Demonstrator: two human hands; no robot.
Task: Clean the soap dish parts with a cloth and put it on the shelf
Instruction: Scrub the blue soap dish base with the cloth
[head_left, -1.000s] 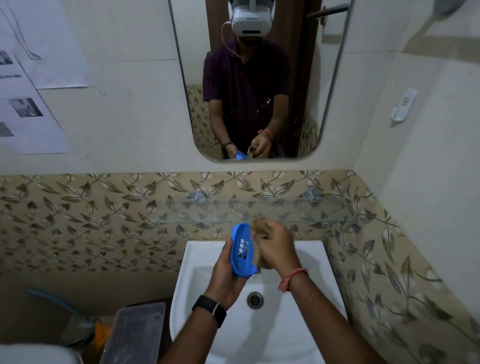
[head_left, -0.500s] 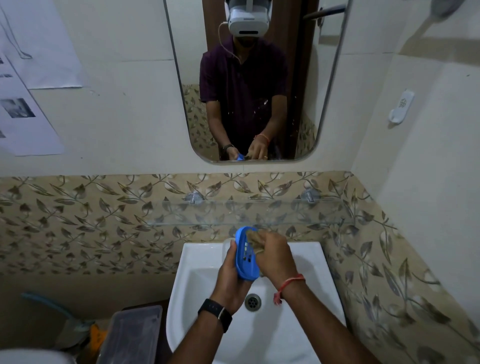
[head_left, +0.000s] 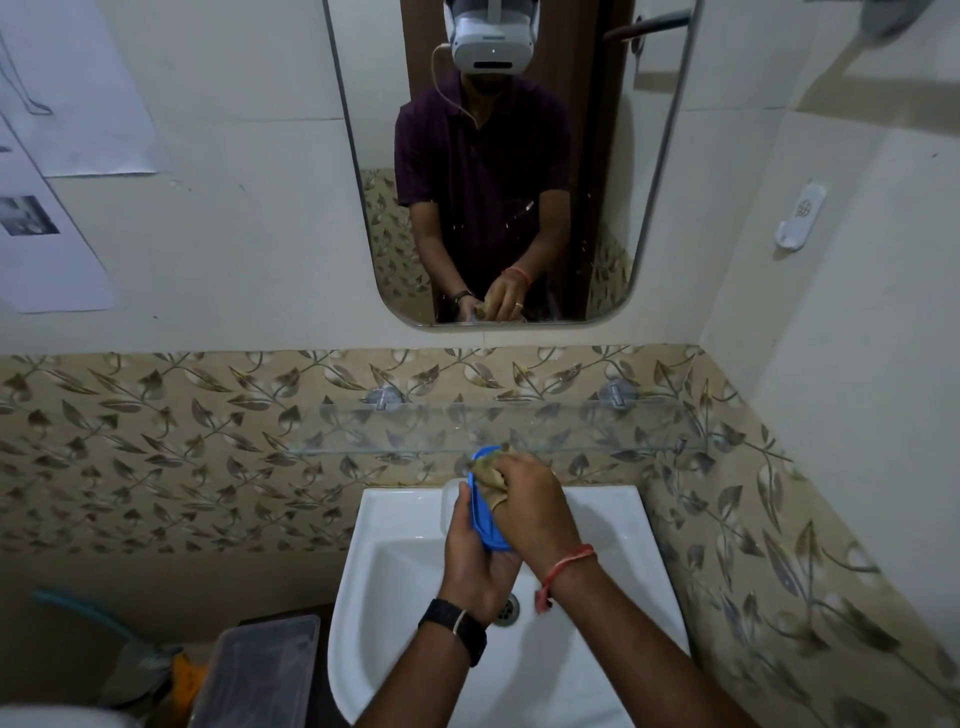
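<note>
I am standing in a small bathroom. I am leaning over a white washbasin (head_left: 613, 501) with its drain (head_left: 508, 609), facing a wall mirror (head_left: 613, 156) that is reflecting me. A glass shelf (head_left: 415, 431) is running between them across leaf-patterned tiles (head_left: 156, 441), and a plastic hook (head_left: 800, 221) is sticking to the side wall.

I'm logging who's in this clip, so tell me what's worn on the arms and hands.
Left hand: a black watch band at the wrist, with a pale strip across it. Right hand: a red-orange thread tied round the wrist, its end hanging loose. Both forearms are bare; no gloves.
</note>
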